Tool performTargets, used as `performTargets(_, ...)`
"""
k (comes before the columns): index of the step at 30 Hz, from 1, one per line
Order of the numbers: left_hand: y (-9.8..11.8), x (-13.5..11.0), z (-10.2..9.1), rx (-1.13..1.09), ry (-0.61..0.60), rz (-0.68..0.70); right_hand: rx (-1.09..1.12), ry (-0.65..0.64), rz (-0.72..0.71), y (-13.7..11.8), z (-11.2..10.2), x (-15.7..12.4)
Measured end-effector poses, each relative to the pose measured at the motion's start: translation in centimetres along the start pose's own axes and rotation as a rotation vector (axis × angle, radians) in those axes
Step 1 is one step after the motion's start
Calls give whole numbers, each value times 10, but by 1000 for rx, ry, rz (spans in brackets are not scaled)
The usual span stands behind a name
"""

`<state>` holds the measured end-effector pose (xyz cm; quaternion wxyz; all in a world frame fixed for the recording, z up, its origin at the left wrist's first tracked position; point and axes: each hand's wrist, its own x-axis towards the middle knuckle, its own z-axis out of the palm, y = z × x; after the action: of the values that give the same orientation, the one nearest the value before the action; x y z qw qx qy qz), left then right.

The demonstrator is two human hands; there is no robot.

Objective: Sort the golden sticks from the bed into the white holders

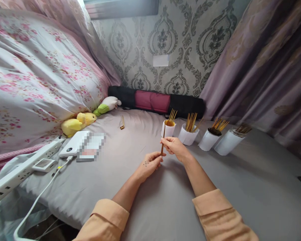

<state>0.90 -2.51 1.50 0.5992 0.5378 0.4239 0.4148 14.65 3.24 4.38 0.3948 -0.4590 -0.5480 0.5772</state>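
Both of my hands are on one thin, tapered brown stick (164,130), which stands nearly upright over the grey sheet. My left hand (152,162) pinches its lower end between thumb and fingers. Higher up, my right hand (175,147) grips the middle of the stick. Just behind my right hand stands a white-wrapped cup (168,130) with several yellowish sticks (173,114). To its right are a second white-wrapped cup (188,136) with light sticks, a third cup (208,141) with brown-yellow sticks, and a tilted cup (227,144) with dark sticks.
A few thin brown pieces (122,123) lie on the grey sheet (130,144). At left are a power strip (27,167), a white power bank (74,144) with a cable, and plush toys (81,123). A black and maroon roll (153,101) lies along the wall.
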Motion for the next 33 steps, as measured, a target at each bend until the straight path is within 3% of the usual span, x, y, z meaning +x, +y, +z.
performTargets(14,-8,4,-7,-498,-115,-144,-93,1,-41,2,0,1)
performTargets(33,-11,8,-14,-749,-145,-321,-324,-51,-131,-7,-1,-6)
